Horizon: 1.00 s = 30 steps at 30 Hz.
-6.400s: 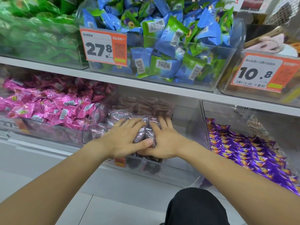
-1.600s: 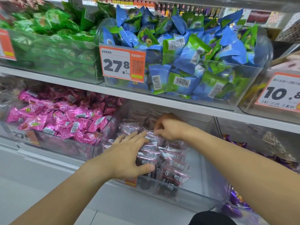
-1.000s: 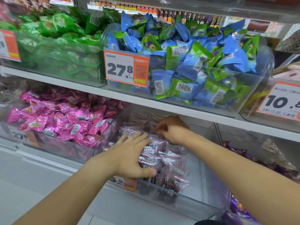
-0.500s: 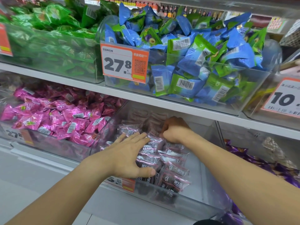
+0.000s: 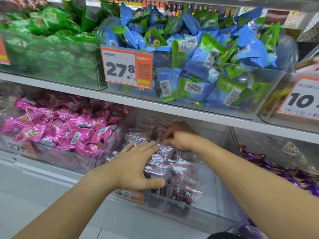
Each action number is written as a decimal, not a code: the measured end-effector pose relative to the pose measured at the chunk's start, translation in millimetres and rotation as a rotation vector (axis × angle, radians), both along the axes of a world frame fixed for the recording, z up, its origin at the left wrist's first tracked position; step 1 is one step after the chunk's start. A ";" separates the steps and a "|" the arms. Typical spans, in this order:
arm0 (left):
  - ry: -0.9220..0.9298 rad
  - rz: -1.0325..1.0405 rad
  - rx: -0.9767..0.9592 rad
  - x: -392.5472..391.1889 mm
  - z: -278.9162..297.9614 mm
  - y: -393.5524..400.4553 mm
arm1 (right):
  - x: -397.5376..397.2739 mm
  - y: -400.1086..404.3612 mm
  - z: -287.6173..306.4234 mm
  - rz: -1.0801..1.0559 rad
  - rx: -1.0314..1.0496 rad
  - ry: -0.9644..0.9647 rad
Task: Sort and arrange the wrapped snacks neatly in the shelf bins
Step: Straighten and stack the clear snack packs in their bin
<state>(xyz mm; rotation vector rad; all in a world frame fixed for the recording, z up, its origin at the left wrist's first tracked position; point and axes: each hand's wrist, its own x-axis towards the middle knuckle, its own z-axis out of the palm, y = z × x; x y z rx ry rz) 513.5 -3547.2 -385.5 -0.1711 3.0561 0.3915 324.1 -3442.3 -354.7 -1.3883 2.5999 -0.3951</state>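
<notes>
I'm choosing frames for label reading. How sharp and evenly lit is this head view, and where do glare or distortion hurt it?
Head view: bright, even store light; the 27.8 price tag reads sharply; the green snacks at upper left look soft; the clear bin wall hazes the packets behind it; the right hand sits in shade under the shelf edge, which bows from wide-angle distortion.

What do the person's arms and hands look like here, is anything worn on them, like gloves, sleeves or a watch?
Both arms are bare as far up as the picture shows; no sleeve edge is in view. The left hand and the right hand wear no gloves. No rings, watch, bracelet or markings show on either wrist or on the fingers in view. The nails look short and unpainted.
</notes>
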 end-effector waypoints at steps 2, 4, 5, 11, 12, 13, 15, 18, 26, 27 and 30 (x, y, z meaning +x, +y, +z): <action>0.000 -0.007 0.000 0.7 -0.6 -0.9 | -3.2 1.3 -0.9 0.017 -0.046 -0.030; -0.006 -0.008 -0.002 0.5 0.1 -1.1 | -3.4 -0.7 -4.4 0.041 -0.047 -0.025; -0.011 -0.008 -0.004 0.3 0.6 -0.3 | -3.0 -2.8 -7.6 0.053 -0.036 -0.022; 0.004 -0.004 -0.005 2.1 1.1 0.8 | -4.4 -5.0 -14.2 0.016 0.018 -0.012; 0.011 -0.004 -0.008 3.0 0.6 0.5 | -3.8 -3.3 -13.2 0.010 0.027 -0.007; 0.018 -0.003 -0.010 4.1 0.5 0.9 | -3.2 -1.8 -12.5 0.013 0.035 -0.003; 0.037 0.008 -0.026 6.3 1.4 2.2 | -1.8 1.8 -10.6 0.026 0.031 0.026; 0.037 0.088 -0.123 9.6 2.3 2.9 | 0.2 8.3 -12.0 -0.005 -0.106 0.159; -0.027 0.132 -0.130 6.3 -4.5 -6.5 | 18.4 10.6 -33.6 -0.003 0.184 0.033; -0.015 0.125 -0.120 5.5 -5.3 -8.8 | 16.2 9.9 -31.9 -0.009 0.198 0.006; 0.002 0.117 -0.110 3.8 -7.0 -12.2 | 21.1 18.4 -7.7 -0.022 0.146 -0.106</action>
